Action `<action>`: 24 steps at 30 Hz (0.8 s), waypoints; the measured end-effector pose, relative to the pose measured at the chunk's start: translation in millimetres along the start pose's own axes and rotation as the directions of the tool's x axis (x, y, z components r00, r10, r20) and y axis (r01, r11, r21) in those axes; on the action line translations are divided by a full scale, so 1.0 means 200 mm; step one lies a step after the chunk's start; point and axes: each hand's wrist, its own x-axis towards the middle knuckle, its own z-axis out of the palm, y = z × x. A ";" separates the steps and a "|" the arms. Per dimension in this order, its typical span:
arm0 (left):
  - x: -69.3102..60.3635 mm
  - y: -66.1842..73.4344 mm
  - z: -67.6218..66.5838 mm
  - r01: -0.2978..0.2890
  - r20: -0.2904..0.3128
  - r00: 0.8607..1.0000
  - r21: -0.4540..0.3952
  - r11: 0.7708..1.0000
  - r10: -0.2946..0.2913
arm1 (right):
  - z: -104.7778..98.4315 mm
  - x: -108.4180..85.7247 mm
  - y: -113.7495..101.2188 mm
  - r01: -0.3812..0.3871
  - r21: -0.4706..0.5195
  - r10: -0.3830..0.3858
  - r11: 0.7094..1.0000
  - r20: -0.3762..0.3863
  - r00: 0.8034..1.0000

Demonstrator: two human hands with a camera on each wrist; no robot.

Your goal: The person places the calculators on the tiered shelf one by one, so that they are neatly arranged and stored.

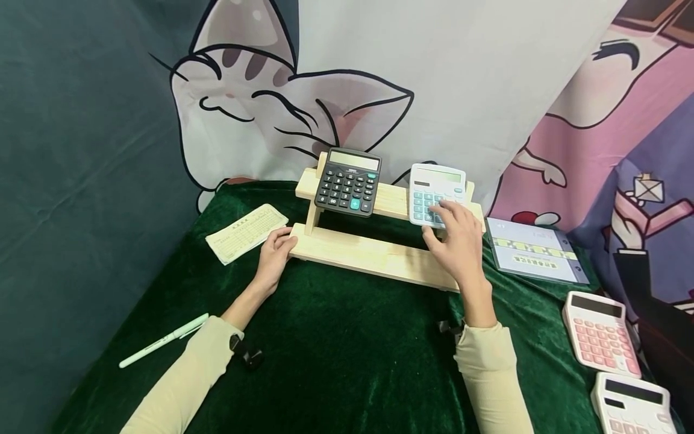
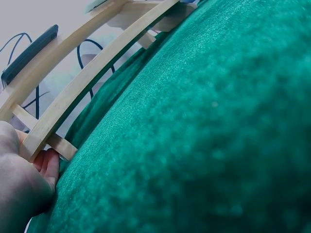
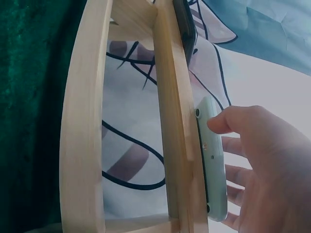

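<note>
A: What is the left hand (image 1: 273, 259) doing?
B: Gripping the lower left end of the wooden stand (image 1: 374, 256)
A: And the right hand (image 1: 458, 241)?
B: Thumb and fingers loosely spread at the front of the blue-keyed white calculator (image 1: 423, 188), which leans on the stand, right of the black calculator (image 1: 349, 181)

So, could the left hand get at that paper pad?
Probably yes: the paper pad lies just beside the left hand, nothing visible between them, though that hand grips the wooden stand.

On a pale, two-tier wooden rack (image 1: 368, 256), near its upper right end: white calculator (image 1: 432, 189) with blue keys, screen uppermost.
</note>
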 end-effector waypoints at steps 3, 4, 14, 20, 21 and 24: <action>0.01 -0.01 0.00 0.004 -0.001 1.000 0.001 1.000 -0.004 | 0.01 0.00 0.00 -0.009 -0.016 0.009 1.000 -0.005 1.000; 0.03 -0.03 -0.01 0.005 -0.001 1.000 0.000 1.000 -0.005 | 0.01 0.00 0.00 -0.012 -0.020 0.011 1.000 -0.006 1.000; 0.09 -0.13 -0.03 -0.016 -0.017 1.000 0.000 1.000 0.016 | 0.00 0.00 -0.01 0.012 -0.050 -0.012 0.999 0.016 1.000; 0.09 -0.13 -0.03 -0.038 -0.021 0.999 0.009 0.999 0.038 | 0.00 -0.01 -0.03 0.045 -0.067 -0.044 0.997 0.011 0.999; 0.09 -0.13 -0.03 -0.036 -0.019 0.999 0.009 0.999 0.036 | 0.00 -0.01 -0.03 0.045 -0.069 -0.044 0.997 0.012 0.999; 0.09 -0.13 -0.03 -0.024 -0.014 1.000 0.004 1.000 0.024 | 0.00 -0.01 -0.03 0.037 -0.078 -0.036 0.996 0.017 0.999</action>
